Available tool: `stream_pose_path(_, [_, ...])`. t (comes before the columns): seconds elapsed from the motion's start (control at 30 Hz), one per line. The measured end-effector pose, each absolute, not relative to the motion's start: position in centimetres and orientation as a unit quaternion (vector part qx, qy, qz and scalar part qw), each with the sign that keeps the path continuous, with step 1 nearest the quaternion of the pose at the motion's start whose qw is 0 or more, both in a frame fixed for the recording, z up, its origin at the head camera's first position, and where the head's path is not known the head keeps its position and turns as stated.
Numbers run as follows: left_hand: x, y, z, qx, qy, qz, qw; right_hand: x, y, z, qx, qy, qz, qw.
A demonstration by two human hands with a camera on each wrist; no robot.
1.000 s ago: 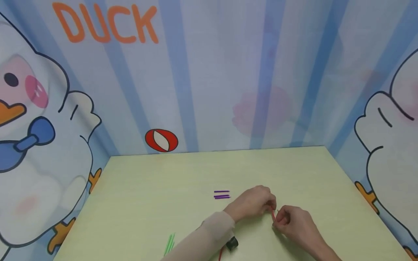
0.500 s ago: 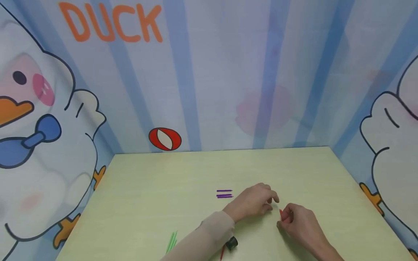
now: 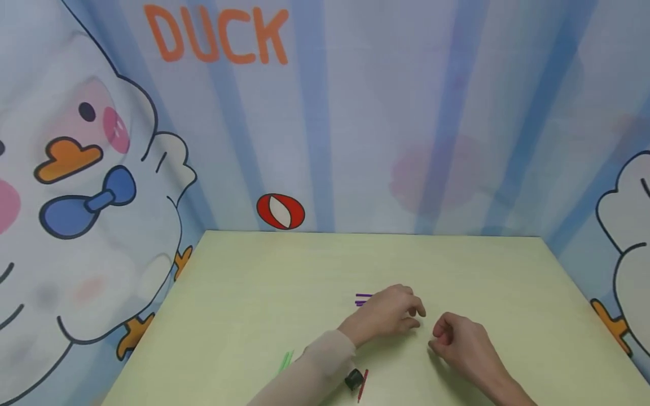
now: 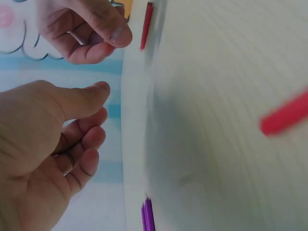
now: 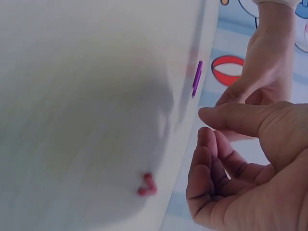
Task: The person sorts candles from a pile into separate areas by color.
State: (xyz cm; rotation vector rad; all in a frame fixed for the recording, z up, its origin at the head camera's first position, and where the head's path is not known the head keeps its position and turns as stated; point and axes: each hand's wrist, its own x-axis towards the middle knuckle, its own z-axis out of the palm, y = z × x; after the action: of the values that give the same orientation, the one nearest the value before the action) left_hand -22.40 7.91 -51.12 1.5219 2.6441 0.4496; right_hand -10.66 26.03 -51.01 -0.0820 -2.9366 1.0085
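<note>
My left hand [image 3: 391,313] hovers over the table, fingers loosely bent and holding nothing; the left wrist view shows its thumb apart from its fingers. Facing it on the right is my right hand [image 3: 464,347], its fingers curled with a gap between thumb and index finger [image 5: 207,137]. Short red sticks [image 5: 148,185] lie on the table below the right hand, hidden from the head view; one slim red stick [image 4: 146,26] shows a narrow tip. Beside the left wrist lies another red stick [image 3: 363,385]. Several purple sticks [image 3: 363,295] lie behind the left hand, partly covered by it.
Green sticks [image 3: 285,361] lie on the pale yellow table [image 3: 244,293] at the left, partly behind the left sleeve [image 3: 310,372]. A black wrist camera [image 3: 354,379] sits under that wrist. A printed duck backdrop [image 3: 355,113] stands along the table's far and side edges.
The left hand has let go of a red stick and drawn back. The right hand held the red stick half a second ago and now holds nothing. The head view has turned left.
</note>
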Motion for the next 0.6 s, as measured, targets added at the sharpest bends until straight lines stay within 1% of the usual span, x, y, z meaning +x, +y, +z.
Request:
stream_pose_path(0.13, [-21.6, 4.8, -51.2, 0.441, 0.877, 0.190, 0.030, -11.0, 25.0, -51.1, 0.009, -0.942, 0.334, 0.015])
stream_pose_path(0.27, [-20.2, 1.0, -51.2, 0.370, 0.899, 0.233, 0.022, -11.5, 24.0, -51.5, 0.070, -0.935, 0.347, 0.017])
stream_pose_path(0.43, [-18.4, -2.6, -51.0, 0.301, 0.912, 0.279, 0.007, -12.7, 23.1, -51.9, 0.176, -0.918, 0.354, 0.031])
stream_pose_path(0.5, [-17.5, -3.5, -50.9, 0.279, 0.911, 0.302, -0.001, -13.4, 22.9, -52.1, 0.217, -0.906, 0.364, 0.022])
stream_pose_path(0.53, [-17.0, -3.8, -50.9, 0.268, 0.911, 0.312, -0.004, -14.2, 23.2, -53.2, 0.253, -0.892, 0.373, 0.027])
stream_pose_path(0.6, [-16.0, -4.4, -50.9, 0.241, 0.912, 0.332, -0.007, -14.9, 22.9, -53.7, 0.298, -0.875, 0.380, 0.025])
